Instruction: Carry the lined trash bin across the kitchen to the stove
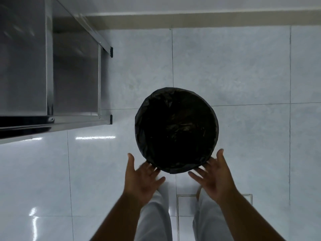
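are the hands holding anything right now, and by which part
Nothing is gripped: the left hand and right hand are open, fingers spread, at the near rim of the round black-lined trash bin.

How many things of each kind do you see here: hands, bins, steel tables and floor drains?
Hands: 2, left hand and right hand, both open near the bin's rim
Bins: 1, bin with a black liner
Steel tables: 1, table
Floor drains: 1, drain, partly hidden by the legs
Total: 5
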The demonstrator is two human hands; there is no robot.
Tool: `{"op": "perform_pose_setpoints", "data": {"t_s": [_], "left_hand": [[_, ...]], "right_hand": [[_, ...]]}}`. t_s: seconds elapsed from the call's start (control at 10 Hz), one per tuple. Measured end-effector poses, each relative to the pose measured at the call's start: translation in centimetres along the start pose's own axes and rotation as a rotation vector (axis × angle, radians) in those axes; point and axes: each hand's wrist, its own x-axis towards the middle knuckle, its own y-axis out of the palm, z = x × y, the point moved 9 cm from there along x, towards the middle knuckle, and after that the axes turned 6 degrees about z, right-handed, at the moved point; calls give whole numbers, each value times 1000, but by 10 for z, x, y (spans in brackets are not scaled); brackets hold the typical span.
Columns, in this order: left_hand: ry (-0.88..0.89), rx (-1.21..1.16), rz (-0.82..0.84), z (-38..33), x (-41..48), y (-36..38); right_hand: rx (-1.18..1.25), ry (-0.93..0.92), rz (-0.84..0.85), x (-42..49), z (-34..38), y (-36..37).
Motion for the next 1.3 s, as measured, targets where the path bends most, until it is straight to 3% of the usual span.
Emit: {"op": "perform_pose_setpoints", "data": {"t_s": [0.2,0.8,1.1,1.3], "left_hand": [[79,-63,55,-23,17,24],[310,219,265,-206,79,209],[359,277,270,-227,79,223],[347,288,170,-213,51,194]], "right_hand": [[117,-57,15,15,19,26],[-170,-256,204,103,227,179],[-229,-279,236,102,250,194],[-229,-218,137,78,236,164]]}}
